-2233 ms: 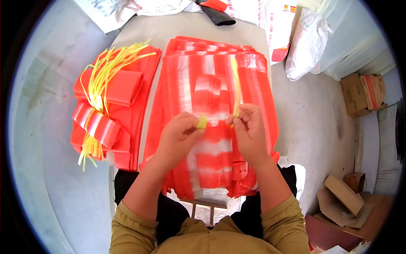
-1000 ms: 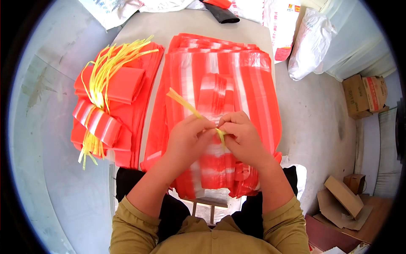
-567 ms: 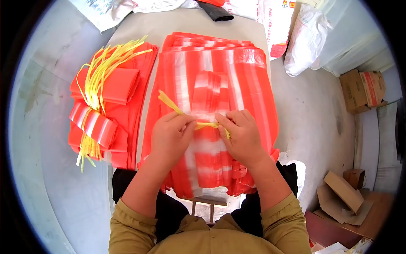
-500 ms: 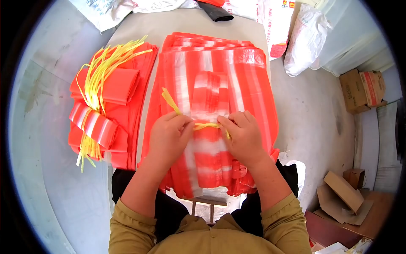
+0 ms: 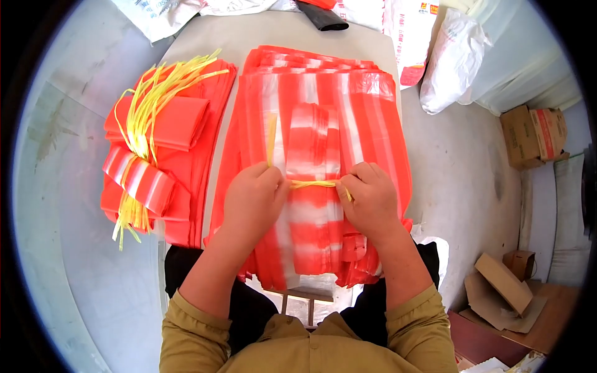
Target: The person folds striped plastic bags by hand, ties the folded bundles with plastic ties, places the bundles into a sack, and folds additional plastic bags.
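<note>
A folded bundle of red and white striped plastic bags [image 5: 314, 143] lies on a wide stack of the same bags [image 5: 373, 124]. Across the bundle's middle runs a yellow plastic tie strip [image 5: 313, 184], drawn narrow at the waist. My left hand [image 5: 256, 196] is closed on one end of the strip, and a loose tail stands up above its fingers. On the other side, my right hand [image 5: 368, 196] pinches the opposite end, with a short tail below the fingertips. Both hands rest close against the bundle's sides.
Left of the stack are folded red bags [image 5: 165, 121], a small striped roll [image 5: 138, 180] and a bunch of yellow strips [image 5: 149, 105]. White sacks [image 5: 454, 62] stand behind the table [image 5: 217, 37]. Cardboard boxes [image 5: 532, 133] are at the right.
My hands have moved slightly apart, with the yellow strip stretched straighter between them. The tail above my left hand now points upright instead of leaning left.
</note>
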Tool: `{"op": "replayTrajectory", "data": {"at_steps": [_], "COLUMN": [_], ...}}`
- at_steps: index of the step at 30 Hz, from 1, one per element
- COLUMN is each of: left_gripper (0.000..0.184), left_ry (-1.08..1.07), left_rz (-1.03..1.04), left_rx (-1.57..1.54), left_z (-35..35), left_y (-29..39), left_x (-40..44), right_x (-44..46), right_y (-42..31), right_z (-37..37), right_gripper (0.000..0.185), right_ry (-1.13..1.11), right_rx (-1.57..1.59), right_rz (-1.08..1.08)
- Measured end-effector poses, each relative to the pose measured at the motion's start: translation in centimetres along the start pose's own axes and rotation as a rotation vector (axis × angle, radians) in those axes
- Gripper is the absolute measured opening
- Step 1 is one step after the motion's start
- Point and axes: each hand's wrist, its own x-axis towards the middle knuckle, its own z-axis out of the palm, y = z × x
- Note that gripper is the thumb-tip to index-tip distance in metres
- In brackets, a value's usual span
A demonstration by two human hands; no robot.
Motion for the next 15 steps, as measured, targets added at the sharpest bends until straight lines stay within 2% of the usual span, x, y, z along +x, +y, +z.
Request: {"op": "replayTrajectory", "data": {"at_steps": [8, 11, 14, 15], "left_gripper": [0.018, 0.021, 0.025, 0.025], "left_ry": [0.033, -0.088, -0.123, -0.115], "left_rz": [0.042, -0.082, -0.11, -0.088], "left_rx": [0.055, -0.217, -0.391, -0.337], "left_z": [0.1, -0.8, -0.9, -0.9], "left_y": [-0.1, 0.2, 0.2, 0.3], "left_x": [0.1, 0.4, 0.4, 0.4], "right_x": [0.2, 0.2, 0.3, 0.4], "right_y": [0.2, 0.1, 0.0, 0.0], "right_z": [-0.3, -0.5, -0.8, -0.8], "right_gripper": [0.01, 0.011, 0.013, 0.014], "right_ry": [-0.081, -0.057, -0.09, -0.087], "right_rx": [0.047, 0.105, 0.126, 0.125], "right_rz": [0.087, 0.151, 0.189, 0.189]}}
